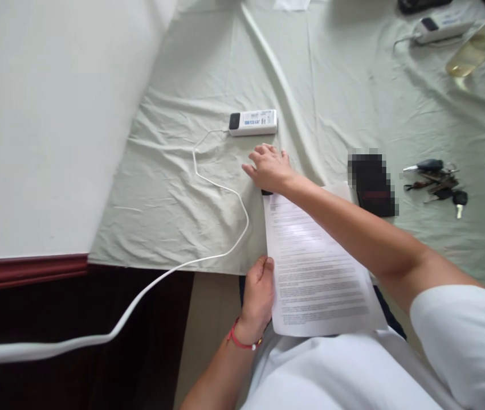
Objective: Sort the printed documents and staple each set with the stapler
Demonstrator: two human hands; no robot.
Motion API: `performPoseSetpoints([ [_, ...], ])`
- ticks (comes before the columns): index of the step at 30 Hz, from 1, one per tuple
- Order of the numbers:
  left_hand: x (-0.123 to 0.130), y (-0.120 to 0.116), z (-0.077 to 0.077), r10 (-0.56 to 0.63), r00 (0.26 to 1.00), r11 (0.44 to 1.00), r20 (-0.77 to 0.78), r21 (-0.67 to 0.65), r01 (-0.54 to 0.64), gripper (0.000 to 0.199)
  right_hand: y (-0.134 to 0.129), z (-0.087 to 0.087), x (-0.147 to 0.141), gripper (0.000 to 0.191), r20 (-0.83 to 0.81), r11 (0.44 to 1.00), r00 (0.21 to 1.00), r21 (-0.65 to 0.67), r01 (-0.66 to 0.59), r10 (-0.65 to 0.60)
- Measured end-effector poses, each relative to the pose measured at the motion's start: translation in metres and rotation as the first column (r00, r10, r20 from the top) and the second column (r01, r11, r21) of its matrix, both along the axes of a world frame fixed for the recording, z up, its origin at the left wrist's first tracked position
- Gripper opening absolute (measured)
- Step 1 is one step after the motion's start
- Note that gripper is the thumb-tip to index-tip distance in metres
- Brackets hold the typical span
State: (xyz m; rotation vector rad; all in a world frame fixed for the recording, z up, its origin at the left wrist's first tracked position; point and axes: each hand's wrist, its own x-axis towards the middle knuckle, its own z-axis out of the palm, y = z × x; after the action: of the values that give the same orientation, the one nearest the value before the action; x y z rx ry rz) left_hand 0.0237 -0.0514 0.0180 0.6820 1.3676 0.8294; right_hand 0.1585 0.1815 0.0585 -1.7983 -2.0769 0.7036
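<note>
A printed sheet of paper lies partly on the cloth, its lower end reaching over the table edge towards my lap. My left hand is closed on the left edge of the paper, thumb on top. Across the paper's upper part stretches my right arm. Its hand is over the top left corner, palm down, with the fingers apart. A small dark thing shows under this hand, mostly hidden. Just beyond the fingers lies a white power bank with a dark end; a white cable runs from it.
A pale green cloth covers the table. Right of the paper are a black, pixelated object and a bunch of keys. Farther back lie another white power bank and a bottle with yellowish liquid. A white surface borders the left.
</note>
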Motion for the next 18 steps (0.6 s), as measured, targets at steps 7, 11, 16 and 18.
performPoseSetpoints([
  [7, -0.018, -0.036, -0.006, -0.011, 1.0, 0.995, -0.026, 0.1, 0.013, 0.049, -0.064, 0.018, 0.049, 0.044, -0.075, 0.925, 0.986, 0.342, 0.165, -0.148],
  [11, -0.025, -0.046, -0.006, 0.015, 0.994, 0.988, -0.106, 0.155, 0.002, 0.051, -0.099, 0.02, 0.072, 0.042, 0.087, 0.95, 0.989, 0.3, 0.09, -0.121],
  [16, -0.026, -0.043, 0.005, 0.006, 0.978, 0.964, -0.209, 0.26, 0.05, 0.052, -0.117, 0.034, 0.073, 0.041, 0.266, 0.955, 0.964, 0.29, -0.062, -0.018],
  [18, -0.026, -0.041, 0.011, 0.008, 0.973, 0.949, -0.232, 0.309, 0.067, 0.052, -0.118, 0.039, 0.069, 0.043, 0.283, 0.954, 0.959, 0.281, -0.103, 0.02],
])
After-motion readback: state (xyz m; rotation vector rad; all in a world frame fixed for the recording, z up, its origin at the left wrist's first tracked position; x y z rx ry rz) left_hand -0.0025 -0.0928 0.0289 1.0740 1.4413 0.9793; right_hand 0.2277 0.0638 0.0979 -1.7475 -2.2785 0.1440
